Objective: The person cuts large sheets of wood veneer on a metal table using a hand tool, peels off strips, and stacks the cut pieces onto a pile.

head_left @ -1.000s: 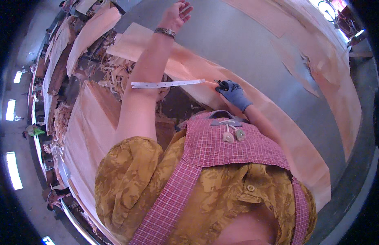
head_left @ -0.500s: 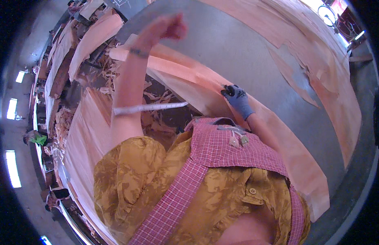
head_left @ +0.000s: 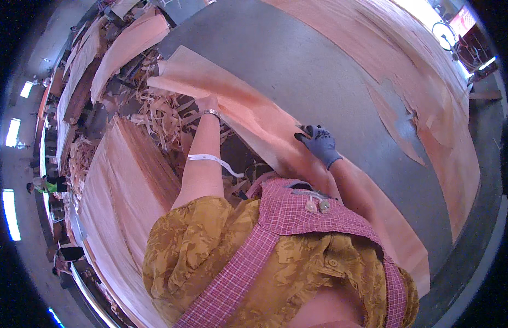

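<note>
Long veneer sheet (head_left: 254, 112) slants across grey table (head_left: 319, 82) before my chest. My left hand (head_left: 206, 103), bare, at its near edge; can't tell finger spread. My right hand (head_left: 320, 146), blue-gloved, farther right on sheet, fingers curled; can't tell if gripping anything. White band (head_left: 213, 158) across left forearm. Wood shavings (head_left: 161, 117) left of it.

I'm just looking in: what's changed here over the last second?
The bare left hand was raised over the grey surface; it has come back to the near edge of the pale wood sheet, its grip unclear. The white strip by that forearm now bends downward. The gloved right hand stays at the sheet.
</note>
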Available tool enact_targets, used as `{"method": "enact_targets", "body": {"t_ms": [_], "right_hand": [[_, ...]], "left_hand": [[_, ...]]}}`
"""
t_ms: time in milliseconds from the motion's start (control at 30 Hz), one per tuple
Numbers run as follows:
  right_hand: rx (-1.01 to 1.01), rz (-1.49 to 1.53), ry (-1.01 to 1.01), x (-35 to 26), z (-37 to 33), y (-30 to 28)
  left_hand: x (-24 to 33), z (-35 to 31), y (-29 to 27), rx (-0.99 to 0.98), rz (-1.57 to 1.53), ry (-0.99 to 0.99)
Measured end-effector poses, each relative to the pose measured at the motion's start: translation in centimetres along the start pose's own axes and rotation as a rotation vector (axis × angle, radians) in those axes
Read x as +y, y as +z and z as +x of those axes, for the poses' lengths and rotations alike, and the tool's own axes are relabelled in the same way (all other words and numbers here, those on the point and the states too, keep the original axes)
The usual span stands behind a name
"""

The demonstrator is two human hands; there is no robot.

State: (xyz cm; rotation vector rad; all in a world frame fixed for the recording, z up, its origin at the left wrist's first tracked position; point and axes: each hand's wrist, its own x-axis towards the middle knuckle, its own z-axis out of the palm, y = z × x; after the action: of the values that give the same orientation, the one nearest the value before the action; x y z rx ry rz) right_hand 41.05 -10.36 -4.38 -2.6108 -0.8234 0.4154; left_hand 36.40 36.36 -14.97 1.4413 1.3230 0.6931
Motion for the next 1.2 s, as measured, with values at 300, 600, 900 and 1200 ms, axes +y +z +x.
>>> {"method": "enact_targets", "body": {"t_ms": [300,600,900,1200], "right_hand": [[0.135,0.508,-0.044,1.4,4.1,-1.1],[-0.324,0.578,0.121,-1.8,12.8,-1.8],[-0.629,1.032,0.120,-4.5,17.1,-2.2],[-0.485,1.233,0.014,-4.2,19.1,-10.1]], "left_hand": [[11.5,-7.1,2.2,-0.118,-0.221,0.094],[16.9,-11.2,-0.6,-0.265,-0.261,0.092],[15.8,-11.0,-1.6,-0.385,-0.535,-0.056],[16.7,-13.5,-2.1,-0.499,-0.593,-0.087]]}}
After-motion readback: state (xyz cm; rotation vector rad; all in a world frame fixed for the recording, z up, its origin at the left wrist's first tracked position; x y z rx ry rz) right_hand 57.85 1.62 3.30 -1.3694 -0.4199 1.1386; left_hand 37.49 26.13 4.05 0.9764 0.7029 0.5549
